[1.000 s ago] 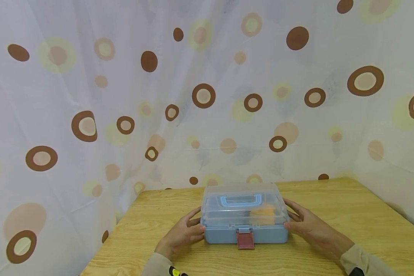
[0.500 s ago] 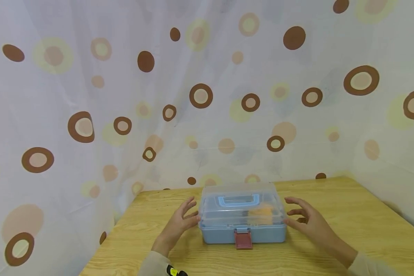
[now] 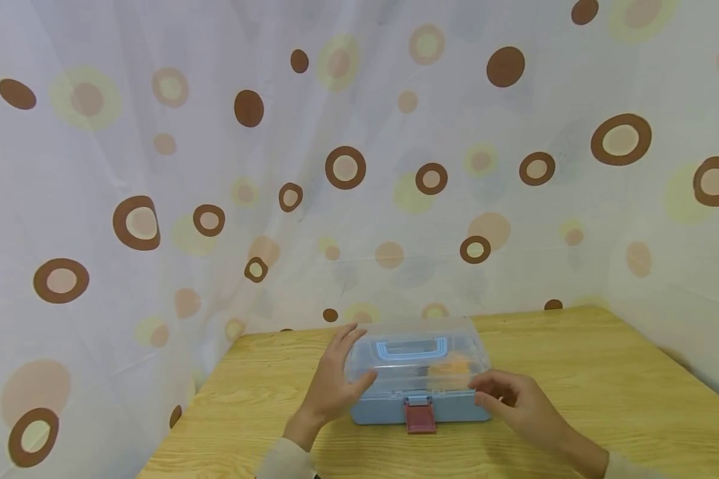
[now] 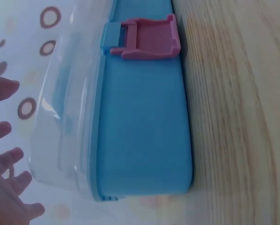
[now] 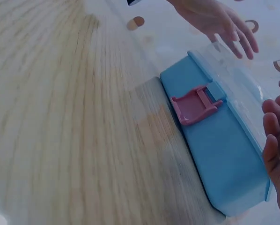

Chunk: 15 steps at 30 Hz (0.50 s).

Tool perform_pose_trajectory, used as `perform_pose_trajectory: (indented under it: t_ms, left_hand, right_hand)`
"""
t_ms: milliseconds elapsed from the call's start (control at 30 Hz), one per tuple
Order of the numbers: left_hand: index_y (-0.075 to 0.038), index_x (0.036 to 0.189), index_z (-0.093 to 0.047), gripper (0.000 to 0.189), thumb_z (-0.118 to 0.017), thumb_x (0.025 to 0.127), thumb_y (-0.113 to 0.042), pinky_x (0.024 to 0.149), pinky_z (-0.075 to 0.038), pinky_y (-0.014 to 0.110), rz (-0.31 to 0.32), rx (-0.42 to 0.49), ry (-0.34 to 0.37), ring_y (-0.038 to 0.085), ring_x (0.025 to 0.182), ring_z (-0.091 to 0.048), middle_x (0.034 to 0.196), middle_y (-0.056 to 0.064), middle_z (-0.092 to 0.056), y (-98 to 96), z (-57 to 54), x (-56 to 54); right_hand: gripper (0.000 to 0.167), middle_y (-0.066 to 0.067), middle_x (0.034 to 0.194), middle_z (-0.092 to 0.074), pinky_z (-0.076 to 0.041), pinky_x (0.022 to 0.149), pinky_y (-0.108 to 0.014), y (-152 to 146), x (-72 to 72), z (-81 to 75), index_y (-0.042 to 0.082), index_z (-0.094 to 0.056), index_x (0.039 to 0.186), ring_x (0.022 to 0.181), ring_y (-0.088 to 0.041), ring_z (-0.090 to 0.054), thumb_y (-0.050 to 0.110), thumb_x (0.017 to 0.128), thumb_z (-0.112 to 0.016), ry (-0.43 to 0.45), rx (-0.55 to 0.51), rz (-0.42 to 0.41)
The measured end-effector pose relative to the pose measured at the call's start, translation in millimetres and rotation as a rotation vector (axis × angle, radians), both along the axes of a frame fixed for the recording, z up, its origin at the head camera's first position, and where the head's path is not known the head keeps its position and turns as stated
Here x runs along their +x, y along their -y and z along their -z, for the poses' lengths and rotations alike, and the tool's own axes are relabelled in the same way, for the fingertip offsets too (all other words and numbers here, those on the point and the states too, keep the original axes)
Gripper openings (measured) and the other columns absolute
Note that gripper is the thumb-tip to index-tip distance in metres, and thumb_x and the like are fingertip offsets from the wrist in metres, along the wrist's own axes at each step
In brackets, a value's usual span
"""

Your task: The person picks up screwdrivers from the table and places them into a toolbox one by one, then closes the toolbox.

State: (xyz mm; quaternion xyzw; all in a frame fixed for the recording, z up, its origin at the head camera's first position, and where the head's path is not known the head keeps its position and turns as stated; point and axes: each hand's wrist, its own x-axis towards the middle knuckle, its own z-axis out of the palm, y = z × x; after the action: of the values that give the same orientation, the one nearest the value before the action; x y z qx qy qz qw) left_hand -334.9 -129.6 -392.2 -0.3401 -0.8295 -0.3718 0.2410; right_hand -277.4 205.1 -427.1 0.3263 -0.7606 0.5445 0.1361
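A blue plastic storage box (image 3: 383, 411) with a clear lid (image 3: 389, 379) sits on the table, its lid down. A blue carry handle (image 3: 411, 357) lies on top, and a dark pink latch (image 3: 421, 419) is flipped outward at the front. Through the lid an orange item (image 3: 452, 371) shows blurrily. My left hand (image 3: 331, 386), fingers spread, is in front of the lid's left side; in the left wrist view its fingertips are apart from the lid. By the right front corner is my right hand (image 3: 524, 409), fingers loosely bent and nothing held.
The wooden table (image 3: 575, 359) stretches around the box on all sides. Behind it and along both sides hangs a white curtain (image 3: 311, 120) printed with brown, peach and yellow circles.
Both hands have come off the box's sides. The left hand has moved up and right in front of the lid, while the right has moved in toward the front corner. The box stays put.
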Motion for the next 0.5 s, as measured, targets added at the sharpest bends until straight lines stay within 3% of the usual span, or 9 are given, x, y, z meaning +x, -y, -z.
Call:
perform_pose_trajectory:
  t_ms: [133, 233, 400, 500]
  left_hand:
    - [-0.01, 0.143, -0.05, 0.062, -0.071, 0.088, -0.033, 0.103, -0.03, 0.07, -0.022, -0.159, -0.157, 0.033, 0.14, -0.035, 0.152, 0.007, -0.04, -16.6, -6.7, 5.1]
    - [-0.012, 0.142, -0.052, 0.06, -0.069, 0.09, -0.038, 0.103, -0.03, 0.071, -0.044, -0.275, -0.233, 0.03, 0.139, -0.038, 0.149, 0.006, -0.045, -26.2, -8.6, 7.4]
    - [-0.015, 0.141, -0.053, 0.058, -0.064, 0.092, -0.045, 0.104, -0.032, 0.068, -0.101, -0.417, -0.281, 0.024, 0.137, -0.041, 0.146, 0.003, -0.049, -34.3, -1.2, 9.0]
    - [-0.017, 0.141, -0.054, 0.058, -0.062, 0.093, -0.048, 0.104, -0.033, 0.066, -0.137, -0.476, -0.301, 0.024, 0.136, -0.043, 0.144, 0.001, -0.051, -34.6, 7.5, 10.6]
  right_hand:
    - [0.021, -0.009, 0.098, -0.071, -0.058, 0.064, -0.036, 10.4, -1.0, 2.3, -0.006, -0.066, 0.112, 0.083, -0.02, -0.069, 0.006, 0.102, -0.052, 0.101, 0.073, -0.112]
    - [0.024, -0.01, 0.095, -0.072, -0.058, 0.066, -0.034, 19.0, -2.8, 6.4, -0.005, -0.068, 0.111, 0.082, -0.021, -0.069, 0.011, 0.104, -0.051, 0.158, 0.138, -0.158]
    - [0.023, -0.008, 0.097, -0.071, -0.055, 0.07, -0.027, 31.9, -6.9, 16.2, -0.001, -0.071, 0.108, 0.083, -0.016, -0.067, 0.016, 0.101, -0.057, 0.242, 0.23, -0.113]
    - [0.02, -0.006, 0.095, -0.071, -0.055, 0.066, -0.029, 38.5, -7.6, 20.8, -0.001, -0.071, 0.106, 0.079, -0.015, -0.065, 0.015, 0.097, -0.063, 0.297, 0.277, -0.058]
